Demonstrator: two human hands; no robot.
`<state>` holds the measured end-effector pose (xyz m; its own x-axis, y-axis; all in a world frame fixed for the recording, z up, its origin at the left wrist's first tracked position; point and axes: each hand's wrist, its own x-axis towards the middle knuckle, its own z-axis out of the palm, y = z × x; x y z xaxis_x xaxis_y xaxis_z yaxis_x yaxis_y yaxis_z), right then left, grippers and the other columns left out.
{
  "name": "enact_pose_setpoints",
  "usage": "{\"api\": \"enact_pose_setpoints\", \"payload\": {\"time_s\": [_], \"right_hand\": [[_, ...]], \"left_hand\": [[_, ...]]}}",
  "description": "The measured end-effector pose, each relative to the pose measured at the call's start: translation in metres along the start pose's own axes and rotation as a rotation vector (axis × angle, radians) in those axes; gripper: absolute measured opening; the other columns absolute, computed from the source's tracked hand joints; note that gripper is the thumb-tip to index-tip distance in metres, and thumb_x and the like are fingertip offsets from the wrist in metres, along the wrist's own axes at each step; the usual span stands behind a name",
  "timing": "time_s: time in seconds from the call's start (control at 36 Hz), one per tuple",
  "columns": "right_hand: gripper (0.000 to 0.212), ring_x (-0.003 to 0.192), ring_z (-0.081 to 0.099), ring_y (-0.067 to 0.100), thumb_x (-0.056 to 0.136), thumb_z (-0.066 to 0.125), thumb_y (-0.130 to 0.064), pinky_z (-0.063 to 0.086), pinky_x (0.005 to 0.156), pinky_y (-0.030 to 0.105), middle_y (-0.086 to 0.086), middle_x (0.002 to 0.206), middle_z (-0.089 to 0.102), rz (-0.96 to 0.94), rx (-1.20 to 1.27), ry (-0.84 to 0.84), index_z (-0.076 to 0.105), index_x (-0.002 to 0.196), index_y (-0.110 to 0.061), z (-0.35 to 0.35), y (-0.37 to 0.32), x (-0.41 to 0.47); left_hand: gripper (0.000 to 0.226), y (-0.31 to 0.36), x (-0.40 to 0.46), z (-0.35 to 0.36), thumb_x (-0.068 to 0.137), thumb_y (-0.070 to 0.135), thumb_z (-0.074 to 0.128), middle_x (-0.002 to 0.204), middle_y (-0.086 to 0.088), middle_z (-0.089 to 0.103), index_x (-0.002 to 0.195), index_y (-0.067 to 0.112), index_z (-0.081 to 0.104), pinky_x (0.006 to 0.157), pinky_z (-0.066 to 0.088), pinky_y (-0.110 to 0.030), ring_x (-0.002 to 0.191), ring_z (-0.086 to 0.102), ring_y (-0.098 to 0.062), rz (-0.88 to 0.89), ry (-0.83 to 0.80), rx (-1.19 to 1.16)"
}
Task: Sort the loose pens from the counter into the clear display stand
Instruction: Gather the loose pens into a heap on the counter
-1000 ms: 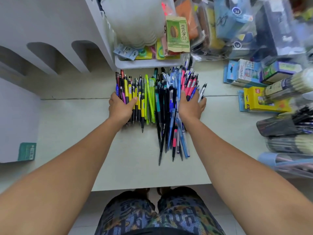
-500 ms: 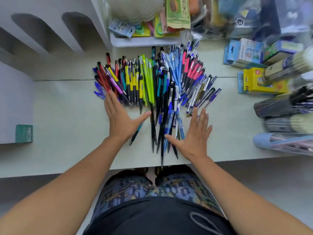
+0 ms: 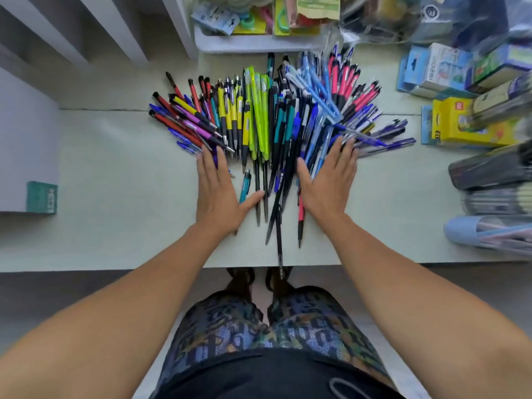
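- Head view: both hands lie flat and released, left hand [image 3: 220,187] and right hand [image 3: 328,180] flanking the pens [image 3: 270,119] fanned on the surface [image 3: 115,197] just beyond the fingertips.
- Light, stiff, roll-prone barrels; I'd pinch a same-colour bunch mid-barrel.
- One black pen [image 3: 279,243] overhangs the edge between the wrists.

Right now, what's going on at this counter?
A person has both hands flat on a fanned pile of pens on the counter. The left hand rests at the pile's left side, the right hand on the blue pens, fingers straight. One black pen overhangs the counter edge. No pen is picked up yet.
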<state>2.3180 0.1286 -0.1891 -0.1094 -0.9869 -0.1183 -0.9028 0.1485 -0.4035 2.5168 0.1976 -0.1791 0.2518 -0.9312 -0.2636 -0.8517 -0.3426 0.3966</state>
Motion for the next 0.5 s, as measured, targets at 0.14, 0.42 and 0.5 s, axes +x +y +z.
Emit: {"api": "enact_pose_setpoints", "payload": {"time_s": [0.14,0.42,0.5], "right_hand": [[0.078,0.134,0.039,0.032,0.088,0.058,-0.067,0.036,0.113,0.046,0.015,0.143,0.043,-0.062,0.120,0.190,0.045,0.136,-0.008,-0.036,-0.010,-0.033],[0.044,0.080,0.065,0.031,0.093,0.058,-0.056,0.054,0.072,0.040,0.008,0.083,0.067,-0.247,-0.244,-0.507,0.059,0.082,-0.014,-0.030,-0.016,-0.093],[0.036,0.071,0.063,0.028,0.095,0.060,-0.041,0.055,0.068,0.041,0.006,0.072,0.064,-0.171,-0.131,-0.476,0.063,0.074,-0.012,-0.030,-0.013,-0.078]], "left_hand": [[0.109,0.004,-0.011,-0.001,0.088,0.068,0.058,0.167,-0.014,-0.010,0.160,0.014,-0.002,0.125,0.005,-0.042,0.155,-0.005,-0.031,-0.009,0.118,-0.148],[0.035,-0.001,-0.037,-0.008,0.085,0.048,0.073,0.088,0.005,0.057,0.101,0.018,0.060,0.067,0.040,-0.031,0.085,0.056,-0.019,-0.113,0.068,-0.140],[0.024,0.009,-0.027,-0.010,0.091,0.039,0.070,0.080,0.001,0.065,0.099,0.017,0.063,0.065,0.044,-0.030,0.078,0.062,-0.021,-0.093,-0.042,-0.137]]}}
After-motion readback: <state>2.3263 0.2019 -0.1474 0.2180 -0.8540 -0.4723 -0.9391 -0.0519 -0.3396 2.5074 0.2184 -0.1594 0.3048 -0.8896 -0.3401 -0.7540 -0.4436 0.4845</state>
